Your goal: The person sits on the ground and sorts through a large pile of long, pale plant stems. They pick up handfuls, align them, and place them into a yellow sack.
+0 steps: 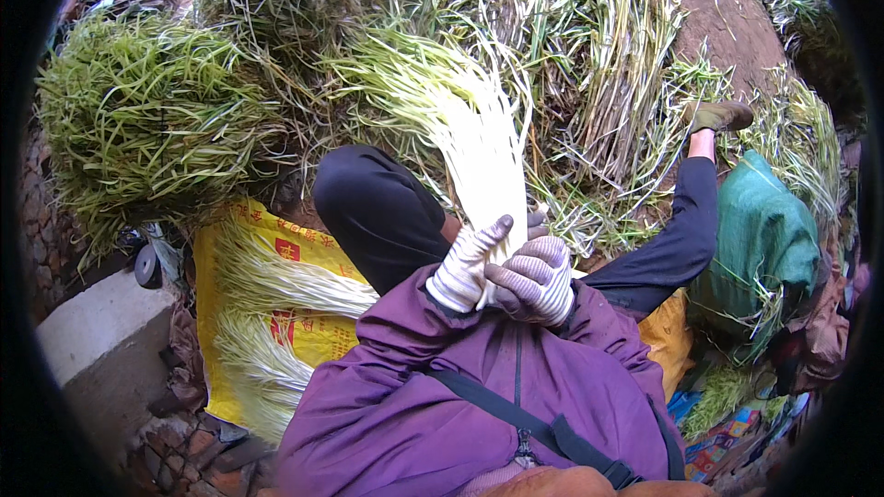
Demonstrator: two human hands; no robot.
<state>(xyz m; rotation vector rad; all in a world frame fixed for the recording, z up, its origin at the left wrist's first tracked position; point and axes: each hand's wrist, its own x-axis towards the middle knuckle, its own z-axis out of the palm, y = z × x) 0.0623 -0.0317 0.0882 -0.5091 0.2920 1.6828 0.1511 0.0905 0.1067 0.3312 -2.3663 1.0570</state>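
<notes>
A bundle of long pale stalks with yellow-green leaves rises away from my chest, its leafy tops fanned toward the upper left. My left hand, in a striped knit glove, grips the white lower end with the thumb laid along it. Also gloved, my right hand closes around the same end from the right, its fingers curled in front. The very base of the bundle is hidden by both hands. Left of my bent knee, more bundles of pale stalks lie on a yellow printed sack.
Heaps of green leafy stalks and drier, brownish ones lie before me. A green woven sack stands beside my outstretched leg. At left is a concrete block with a dark round object by its corner. Broken bricks cover the lower left ground.
</notes>
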